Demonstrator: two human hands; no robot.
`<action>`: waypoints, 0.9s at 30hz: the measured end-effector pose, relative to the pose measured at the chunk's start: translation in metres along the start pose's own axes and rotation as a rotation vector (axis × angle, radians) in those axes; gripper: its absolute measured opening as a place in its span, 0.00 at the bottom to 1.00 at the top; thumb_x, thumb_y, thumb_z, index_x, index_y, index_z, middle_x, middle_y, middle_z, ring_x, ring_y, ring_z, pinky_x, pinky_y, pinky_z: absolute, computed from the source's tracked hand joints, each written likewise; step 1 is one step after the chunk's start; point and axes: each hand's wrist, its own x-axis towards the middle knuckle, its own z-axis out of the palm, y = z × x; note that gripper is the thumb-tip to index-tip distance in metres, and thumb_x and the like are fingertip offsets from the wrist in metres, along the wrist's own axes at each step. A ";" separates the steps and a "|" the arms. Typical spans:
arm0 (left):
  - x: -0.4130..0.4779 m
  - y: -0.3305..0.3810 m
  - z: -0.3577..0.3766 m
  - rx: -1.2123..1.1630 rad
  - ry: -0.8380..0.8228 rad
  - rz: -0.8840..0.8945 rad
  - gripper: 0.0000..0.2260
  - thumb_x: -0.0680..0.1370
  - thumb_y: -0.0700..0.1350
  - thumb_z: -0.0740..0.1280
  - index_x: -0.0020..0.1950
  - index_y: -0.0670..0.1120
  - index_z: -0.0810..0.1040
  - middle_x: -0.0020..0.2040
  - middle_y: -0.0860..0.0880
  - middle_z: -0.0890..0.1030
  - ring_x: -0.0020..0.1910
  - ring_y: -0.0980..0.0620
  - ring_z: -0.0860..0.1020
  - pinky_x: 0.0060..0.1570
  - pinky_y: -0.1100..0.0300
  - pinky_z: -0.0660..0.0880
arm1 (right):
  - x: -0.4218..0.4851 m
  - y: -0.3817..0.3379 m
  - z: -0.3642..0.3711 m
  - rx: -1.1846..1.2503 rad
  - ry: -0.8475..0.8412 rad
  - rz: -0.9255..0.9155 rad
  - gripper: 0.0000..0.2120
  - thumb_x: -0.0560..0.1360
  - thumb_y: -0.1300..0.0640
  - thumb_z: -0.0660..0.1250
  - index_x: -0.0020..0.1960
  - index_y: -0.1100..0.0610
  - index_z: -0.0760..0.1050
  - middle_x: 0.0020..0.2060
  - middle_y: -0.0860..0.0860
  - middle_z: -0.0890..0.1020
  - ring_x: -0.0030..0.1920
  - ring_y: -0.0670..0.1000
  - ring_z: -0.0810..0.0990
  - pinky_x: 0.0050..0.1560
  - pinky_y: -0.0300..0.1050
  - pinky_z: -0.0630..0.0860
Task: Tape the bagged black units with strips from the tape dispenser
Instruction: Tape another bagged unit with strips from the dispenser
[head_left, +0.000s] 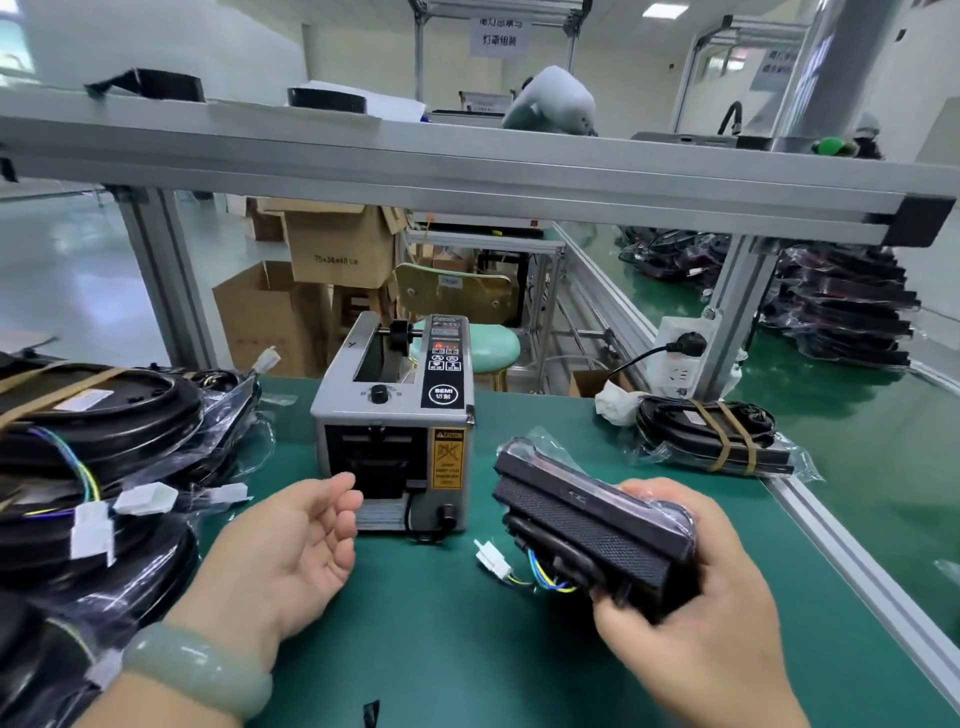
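Bearing, on a green bench mat (441, 649), a grey tape dispenser (395, 415) near the far edge. Piling up left of the dispenser with bagged black units (104, 457) and loose white connectors (140, 501). Carrying one taped unit (711, 434) to the dispenser's right, well apart, and a small black scrap (371, 713) in front of it, by the near edge.

Green-topped counter (467, 649) is being spanned by an alu. frame shelf (467, 171). Cardboard boxes (337, 249) & a mint stool (493, 345) are being kept behind; glossy floor (67, 270) is being lit by a ceiling panel (662, 10).
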 end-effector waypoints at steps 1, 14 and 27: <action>-0.001 0.001 0.001 0.004 -0.004 -0.012 0.04 0.77 0.41 0.65 0.48 0.44 0.80 0.27 0.52 0.80 0.20 0.59 0.73 0.21 0.69 0.69 | -0.001 0.002 0.000 0.001 0.001 0.009 0.41 0.54 0.74 0.74 0.53 0.36 0.72 0.44 0.33 0.81 0.41 0.35 0.80 0.42 0.22 0.71; 0.001 0.005 0.023 0.000 -0.030 -0.108 0.08 0.79 0.44 0.63 0.45 0.44 0.79 0.25 0.52 0.79 0.18 0.59 0.72 0.22 0.71 0.69 | 0.000 -0.004 0.001 -0.009 -0.008 -0.029 0.34 0.54 0.68 0.68 0.53 0.38 0.72 0.45 0.30 0.80 0.41 0.31 0.79 0.42 0.19 0.68; 0.006 0.011 0.030 0.049 0.037 -0.044 0.07 0.78 0.44 0.66 0.40 0.46 0.77 0.22 0.54 0.77 0.17 0.61 0.71 0.21 0.73 0.67 | -0.001 -0.005 0.001 0.037 -0.019 0.002 0.33 0.54 0.68 0.69 0.52 0.40 0.72 0.43 0.32 0.81 0.39 0.34 0.79 0.41 0.21 0.70</action>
